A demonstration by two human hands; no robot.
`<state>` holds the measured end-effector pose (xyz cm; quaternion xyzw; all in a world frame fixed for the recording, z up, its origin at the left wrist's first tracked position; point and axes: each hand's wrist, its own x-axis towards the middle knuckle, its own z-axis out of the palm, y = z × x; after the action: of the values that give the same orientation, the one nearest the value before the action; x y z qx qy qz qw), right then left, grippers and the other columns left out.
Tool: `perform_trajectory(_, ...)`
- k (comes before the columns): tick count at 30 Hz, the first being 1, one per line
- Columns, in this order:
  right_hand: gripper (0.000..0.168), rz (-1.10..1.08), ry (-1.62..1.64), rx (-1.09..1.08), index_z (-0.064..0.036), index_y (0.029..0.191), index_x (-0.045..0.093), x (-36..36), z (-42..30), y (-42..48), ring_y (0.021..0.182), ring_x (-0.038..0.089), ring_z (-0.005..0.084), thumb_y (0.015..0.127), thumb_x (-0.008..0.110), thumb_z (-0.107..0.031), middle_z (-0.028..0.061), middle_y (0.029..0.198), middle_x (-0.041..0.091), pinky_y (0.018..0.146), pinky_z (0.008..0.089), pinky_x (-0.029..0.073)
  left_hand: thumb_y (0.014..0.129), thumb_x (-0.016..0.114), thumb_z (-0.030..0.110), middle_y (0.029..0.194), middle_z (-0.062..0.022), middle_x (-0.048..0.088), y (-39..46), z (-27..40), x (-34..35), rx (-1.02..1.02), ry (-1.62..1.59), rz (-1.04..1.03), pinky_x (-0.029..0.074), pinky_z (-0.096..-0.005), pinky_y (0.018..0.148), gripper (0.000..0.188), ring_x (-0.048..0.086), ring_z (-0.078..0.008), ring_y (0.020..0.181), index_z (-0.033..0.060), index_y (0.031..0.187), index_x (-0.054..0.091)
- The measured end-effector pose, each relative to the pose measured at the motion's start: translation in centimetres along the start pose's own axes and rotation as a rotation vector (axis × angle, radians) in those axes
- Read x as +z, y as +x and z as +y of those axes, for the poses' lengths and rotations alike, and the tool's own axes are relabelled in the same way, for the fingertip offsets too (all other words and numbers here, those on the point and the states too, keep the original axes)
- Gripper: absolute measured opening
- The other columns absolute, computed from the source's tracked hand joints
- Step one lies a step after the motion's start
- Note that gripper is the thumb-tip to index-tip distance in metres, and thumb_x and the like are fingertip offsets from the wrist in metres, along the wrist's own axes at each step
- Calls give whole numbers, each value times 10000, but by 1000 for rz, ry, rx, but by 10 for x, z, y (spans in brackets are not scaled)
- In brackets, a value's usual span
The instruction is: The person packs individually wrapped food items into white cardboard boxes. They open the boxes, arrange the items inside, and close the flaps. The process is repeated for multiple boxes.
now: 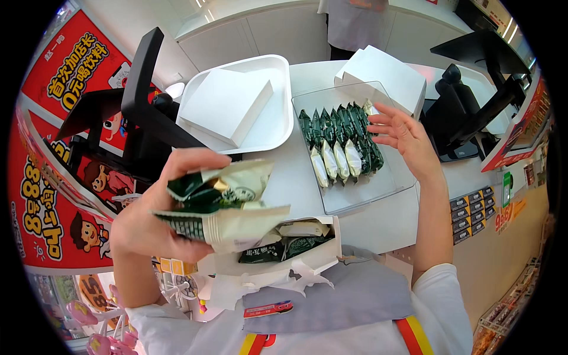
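My left hand (164, 213) grips several green and cream snack packets (222, 199) above an open white cardboard box (336, 235). More packets (284, 246) lie inside that box, which has torn edges and stands close to my body. My right hand (397, 133) is spread at the right end of a row of packets in a clear plastic tray (346, 206); its fingertips are near or on the packets there, and contact cannot be told. The tray's packets (341, 133) stand side by side, dark green at the back, with some cream-coloured ones in front.
A white tray (288, 111) holding a white box (226, 104) is at the back left. Another white box (386, 75) sits behind the clear tray. Black display stands (146, 97) flank the counter. Small dark boxes (472, 213) are at the right. A person (357, 24) stands across.
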<state>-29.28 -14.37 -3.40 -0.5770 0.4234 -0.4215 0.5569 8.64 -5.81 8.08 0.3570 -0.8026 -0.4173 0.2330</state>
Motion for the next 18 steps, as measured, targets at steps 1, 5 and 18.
perform_trajectory(1, 756, -101, 122, -62, -3, 1409, 364, 16, -9, 1, 1123, 557, 251, 909, 523, -547, 207, 1293, 506, 969, 360, 446, 654, 764, 153, 1234, -104, 482, 17, -1, 1, 21, -126, 92, 442, -291, 897, 814, 518, -190, 1102, 34, 1348, 356)
perform_trajectory(5, 1021, -315, 352, -197, -47, 1500, 127, 78, -34, -7, 1172, 499, 262, 816, 576, -658, 222, 1380, 411, 985, 371, 424, 746, 749, 215, 1232, -98, 463, 77, -3, 32, -47, -599, 234, 397, -324, 987, 855, 472, -177, 1133, 14, 1390, 225)
perform_trajectory(18, 801, 535, -1129, 40, -60, 1413, 338, -2, 15, -49, 1010, 608, 275, 723, 731, -168, 153, 1160, 559, 817, 356, 515, 900, 570, 116, 909, -134, 629, 20, 12, 49, -151, 208, -500, 509, -333, 769, 222, 610, -270, 874, -4, 1084, 601)
